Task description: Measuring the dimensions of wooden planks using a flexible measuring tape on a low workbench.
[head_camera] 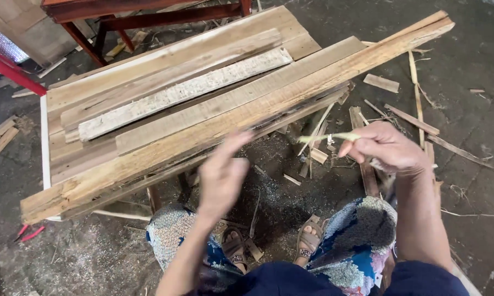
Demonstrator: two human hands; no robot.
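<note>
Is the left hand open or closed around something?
Open: the left hand shows fingers spread and blurred, holding nothing, just below the long plank.

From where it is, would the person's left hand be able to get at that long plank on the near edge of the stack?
Probably yes. The left hand is raised, fingers spread, just in front of the long plank, with nothing between them.
</note>
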